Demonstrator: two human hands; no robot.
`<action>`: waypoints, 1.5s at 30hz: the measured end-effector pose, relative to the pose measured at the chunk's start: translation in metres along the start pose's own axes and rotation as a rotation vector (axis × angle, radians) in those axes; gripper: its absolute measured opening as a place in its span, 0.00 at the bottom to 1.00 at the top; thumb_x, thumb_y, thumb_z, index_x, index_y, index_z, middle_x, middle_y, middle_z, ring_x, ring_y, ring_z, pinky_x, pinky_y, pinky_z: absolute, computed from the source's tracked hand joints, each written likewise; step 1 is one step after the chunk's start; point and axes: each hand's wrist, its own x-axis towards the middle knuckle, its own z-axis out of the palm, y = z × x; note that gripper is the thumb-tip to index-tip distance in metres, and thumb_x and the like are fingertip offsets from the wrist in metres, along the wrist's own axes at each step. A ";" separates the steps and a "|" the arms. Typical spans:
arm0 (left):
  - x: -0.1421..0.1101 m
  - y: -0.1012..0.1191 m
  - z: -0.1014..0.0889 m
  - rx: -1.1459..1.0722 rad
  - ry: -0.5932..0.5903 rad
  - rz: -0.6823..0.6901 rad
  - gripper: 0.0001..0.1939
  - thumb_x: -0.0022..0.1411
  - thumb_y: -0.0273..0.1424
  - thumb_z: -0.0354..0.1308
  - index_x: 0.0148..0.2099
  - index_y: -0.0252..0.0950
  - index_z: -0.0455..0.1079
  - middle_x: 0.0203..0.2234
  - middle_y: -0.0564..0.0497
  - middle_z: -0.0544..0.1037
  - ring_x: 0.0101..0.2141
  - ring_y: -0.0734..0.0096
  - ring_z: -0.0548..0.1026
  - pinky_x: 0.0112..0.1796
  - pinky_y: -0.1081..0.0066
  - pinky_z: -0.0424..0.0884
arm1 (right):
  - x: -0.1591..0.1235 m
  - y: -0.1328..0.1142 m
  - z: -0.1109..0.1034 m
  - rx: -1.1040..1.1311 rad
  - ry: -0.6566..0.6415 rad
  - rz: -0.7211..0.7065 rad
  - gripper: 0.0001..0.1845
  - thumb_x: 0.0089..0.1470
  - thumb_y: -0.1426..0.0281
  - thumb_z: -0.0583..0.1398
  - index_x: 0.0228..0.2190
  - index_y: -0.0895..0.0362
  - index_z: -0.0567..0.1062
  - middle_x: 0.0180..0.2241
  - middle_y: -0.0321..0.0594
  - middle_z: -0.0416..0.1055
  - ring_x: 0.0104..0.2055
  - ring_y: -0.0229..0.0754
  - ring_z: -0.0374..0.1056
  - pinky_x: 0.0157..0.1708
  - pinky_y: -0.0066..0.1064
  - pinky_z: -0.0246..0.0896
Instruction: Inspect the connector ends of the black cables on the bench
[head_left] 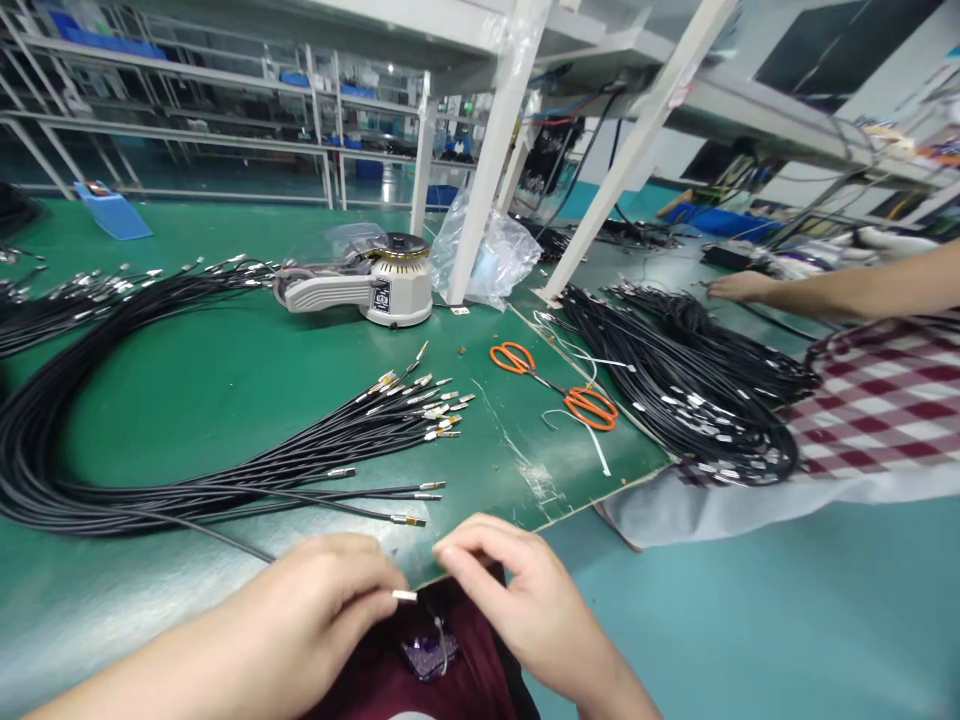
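While the left hand [315, 600] pinches a cable's metal tip [404, 595], the right hand [532, 600] hovers beside it, empty.

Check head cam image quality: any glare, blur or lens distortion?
Head view: wide-angle distortion makes the white rack post lean; glare washes out the green bench mat beside the left hand; the far shelving looks slightly soft.

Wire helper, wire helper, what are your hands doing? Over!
Left hand holding metal-tipped cable; right hand beside its tip; more cables lying ahead on green mat.
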 end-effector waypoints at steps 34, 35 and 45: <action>0.024 -0.020 -0.001 0.125 0.125 0.042 0.13 0.64 0.30 0.44 0.33 0.35 0.68 0.27 0.50 0.69 0.32 0.69 0.64 0.35 0.68 0.59 | 0.013 0.002 0.014 0.248 0.043 0.305 0.07 0.48 0.68 0.57 0.24 0.59 0.72 0.22 0.35 0.68 0.25 0.34 0.63 0.26 0.24 0.60; 0.023 -0.020 -0.002 0.100 0.110 0.033 0.13 0.64 0.30 0.44 0.32 0.35 0.68 0.27 0.51 0.69 0.32 0.69 0.64 0.35 0.69 0.60 | 0.012 0.001 0.015 0.224 0.052 0.279 0.07 0.48 0.69 0.57 0.24 0.59 0.72 0.23 0.35 0.69 0.25 0.34 0.63 0.27 0.24 0.60; 0.024 -0.021 -0.006 -0.097 -0.043 -0.065 0.11 0.62 0.33 0.46 0.29 0.36 0.65 0.26 0.54 0.68 0.31 0.74 0.67 0.34 0.74 0.62 | 0.007 -0.001 0.019 0.167 0.073 0.210 0.06 0.49 0.70 0.57 0.24 0.59 0.72 0.23 0.35 0.70 0.25 0.35 0.64 0.27 0.24 0.61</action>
